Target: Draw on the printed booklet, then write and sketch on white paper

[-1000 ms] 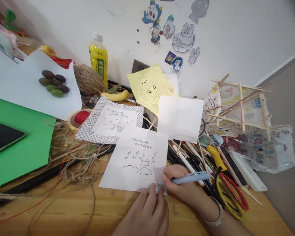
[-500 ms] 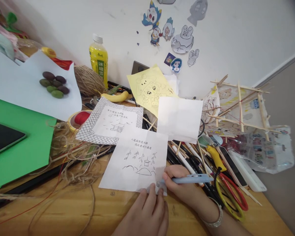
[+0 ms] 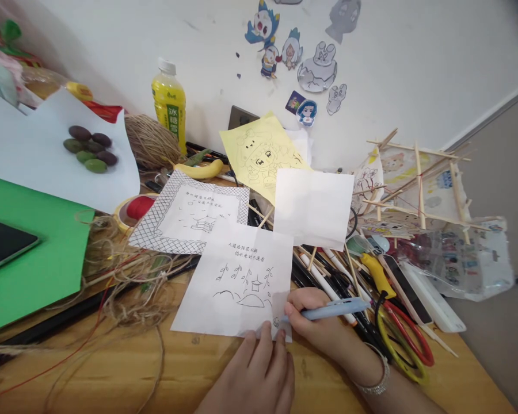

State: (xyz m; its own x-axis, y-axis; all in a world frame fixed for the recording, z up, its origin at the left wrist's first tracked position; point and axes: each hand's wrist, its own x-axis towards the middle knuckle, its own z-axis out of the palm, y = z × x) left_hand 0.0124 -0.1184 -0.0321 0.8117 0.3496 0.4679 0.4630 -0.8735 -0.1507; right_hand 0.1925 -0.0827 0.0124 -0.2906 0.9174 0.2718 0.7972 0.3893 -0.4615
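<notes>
A pale blue pen (image 3: pixel 339 308) is gripped in my right hand (image 3: pixel 313 322), its tip at the lower right corner of a white sheet (image 3: pixel 198 313). That sheet bears handwritten lines, hanging sprigs, a small pavilion and hills, with a small dark mark beside the pen tip. Fingers stretched out, my left hand (image 3: pixel 259 371) lies flat on the sheet's bottom edge. Behind it is a drawing with a cross-hatched border (image 3: pixel 164 215), partly covered by the sheet. A blank white paper (image 3: pixel 314 207) and a yellow sheet with a cartoon drawing (image 3: pixel 259 146) lie farther back.
Pens and sticks (image 3: pixel 332 276) are heaped to the right, near scissors (image 3: pixel 403 339) and a stick frame (image 3: pixel 421 190). Tangled twine (image 3: pixel 133 293), green paper (image 3: pixel 64 253) and a phone (image 3: pixel 4 244) lie left. A yellow drink bottle (image 3: pixel 169 106) stands by the wall.
The small mark at the sheet's lower right corner looks slightly fuller. The pen is tilted a little more upward at its rear end. My left hand stays in place; the whole view shifts slightly.
</notes>
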